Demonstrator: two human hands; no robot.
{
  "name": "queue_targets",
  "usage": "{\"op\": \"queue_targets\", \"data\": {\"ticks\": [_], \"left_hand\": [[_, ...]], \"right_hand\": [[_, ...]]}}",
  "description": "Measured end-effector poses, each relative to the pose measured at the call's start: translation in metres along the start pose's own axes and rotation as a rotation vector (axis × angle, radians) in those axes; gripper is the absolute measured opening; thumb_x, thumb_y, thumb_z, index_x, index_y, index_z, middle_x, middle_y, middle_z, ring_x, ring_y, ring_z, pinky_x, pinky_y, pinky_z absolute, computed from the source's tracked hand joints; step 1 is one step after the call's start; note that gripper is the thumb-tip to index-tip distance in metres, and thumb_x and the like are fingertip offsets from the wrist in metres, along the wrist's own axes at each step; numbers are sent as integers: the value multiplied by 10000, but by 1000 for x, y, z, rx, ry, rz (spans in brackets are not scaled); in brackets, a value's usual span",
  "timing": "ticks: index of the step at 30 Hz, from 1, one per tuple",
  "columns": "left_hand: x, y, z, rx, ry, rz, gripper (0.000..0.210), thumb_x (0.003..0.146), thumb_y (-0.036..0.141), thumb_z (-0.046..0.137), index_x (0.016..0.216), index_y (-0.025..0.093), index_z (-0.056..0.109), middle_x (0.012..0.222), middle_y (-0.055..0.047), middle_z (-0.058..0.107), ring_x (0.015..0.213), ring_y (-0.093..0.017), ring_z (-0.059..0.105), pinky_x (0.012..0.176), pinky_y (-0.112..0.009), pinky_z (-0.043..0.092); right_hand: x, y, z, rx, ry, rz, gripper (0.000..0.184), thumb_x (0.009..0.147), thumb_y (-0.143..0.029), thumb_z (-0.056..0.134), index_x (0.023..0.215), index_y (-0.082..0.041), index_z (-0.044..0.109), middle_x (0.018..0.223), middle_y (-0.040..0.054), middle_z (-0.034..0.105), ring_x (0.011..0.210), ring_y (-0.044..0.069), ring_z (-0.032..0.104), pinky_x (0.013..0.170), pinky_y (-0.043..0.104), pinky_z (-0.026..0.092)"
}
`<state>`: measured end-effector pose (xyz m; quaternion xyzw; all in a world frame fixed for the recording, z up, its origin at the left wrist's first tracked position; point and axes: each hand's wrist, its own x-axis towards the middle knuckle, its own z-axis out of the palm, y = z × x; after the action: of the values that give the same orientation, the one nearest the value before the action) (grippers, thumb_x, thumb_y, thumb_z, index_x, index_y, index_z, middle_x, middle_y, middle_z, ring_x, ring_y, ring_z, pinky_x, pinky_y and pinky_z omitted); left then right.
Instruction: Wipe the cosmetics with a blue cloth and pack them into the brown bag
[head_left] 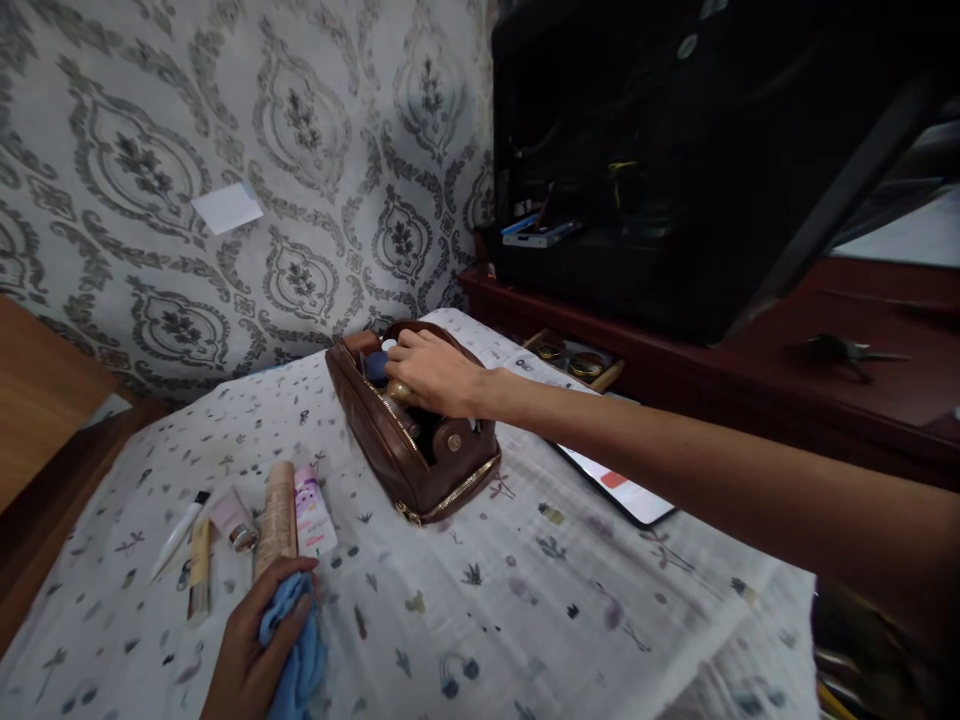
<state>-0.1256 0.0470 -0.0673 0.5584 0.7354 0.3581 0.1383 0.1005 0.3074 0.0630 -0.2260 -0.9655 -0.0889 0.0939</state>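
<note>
An unzipped brown leather toiletry bag [382, 450] sits on the patterned cloth [480, 640]. My right hand [435, 372] reaches into its mouth, fingers bent down among the contents. Beside those fingers shows a round gold-coloured cap [399, 390]; whether they grip it is hidden. A dark blue item [375, 365] lies in the bag too. At the lower left, my left hand [259, 640] is closed around a crumpled light blue cloth [296, 640]. Just beyond it lie a beige tube [277, 505], a pink-and-white tube [313, 515], a pale tube [231, 518], a slim yellowish tube [199, 565] and a white pen-like stick [178, 535].
A tablet [622, 490] lies partly under my right forearm. Behind it stands a wooden tray [607, 377] with round items. A large black screen [675, 180] rests on a dark red desk [840, 370] at the right. Patterned wallpaper [330, 250] backs the table.
</note>
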Motion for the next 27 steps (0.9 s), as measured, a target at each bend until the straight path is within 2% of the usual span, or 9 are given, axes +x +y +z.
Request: {"op": "queue_targets", "data": {"ticks": [3,6,8,11,16,20,24,27], "left_hand": [[-2,-7,3,-14,-5,-20,440,856,595,594,1054,230,740,1173,-77,733,1119,-288,690,881,-293,583],[-2,-13,3,-27,3,-9,444,863,596,588,1071,235,740,1191,-77,727,1130,-290,685,886,-292,583],[-1,-14,2,-21,-45,-14,439,871,580,593,1100,234,735,1220,-80,716,1146,-288,678,894,-288,580],[1,-12,-1,-15,-100,-15,443,874,577,593,1107,229,736,1234,-82,711,1139,-287,680,902,-292,579],[4,-10,-2,6,-88,0,443,870,588,583,1059,223,748,1156,-80,733,1060,-278,706,866,-284,587],[5,-8,-2,19,-95,19,428,876,575,574,1042,223,751,1130,-76,741,1034,-279,713,823,-278,595],[5,-4,-2,22,-96,9,457,849,601,593,1043,221,756,1092,-71,755,989,-286,723,771,-282,607],[6,-1,-1,14,-78,-5,482,843,637,582,1021,227,763,1094,-68,757,972,-280,726,759,-278,605]], "right_hand": [[2,1,0,-53,7,-31,225,955,-228,558,1078,-91,688,1213,158,629,1128,291,451,869,389,328],[7,5,4,-58,8,-77,185,949,-211,555,1018,-112,696,1121,128,676,1138,291,465,880,399,313],[12,8,6,-53,-6,-111,165,946,-206,550,971,-134,698,1050,106,702,1144,291,477,879,403,306],[17,8,4,-73,-66,-151,142,925,-176,562,974,-152,693,1052,105,709,1161,289,502,901,413,312],[24,-1,-10,-142,-188,-216,212,893,-43,522,1007,-128,680,1090,123,698,1177,271,558,978,453,342],[29,3,-17,-100,-254,-219,169,862,-94,596,1005,-108,686,1069,123,699,1091,266,613,925,429,397],[32,18,-6,-15,-304,-176,198,837,-201,645,1018,-126,680,1059,93,706,1001,248,635,836,380,428],[32,22,10,3,-236,-169,214,883,-222,597,1064,-129,662,1126,115,693,1033,258,626,880,411,423]]}}
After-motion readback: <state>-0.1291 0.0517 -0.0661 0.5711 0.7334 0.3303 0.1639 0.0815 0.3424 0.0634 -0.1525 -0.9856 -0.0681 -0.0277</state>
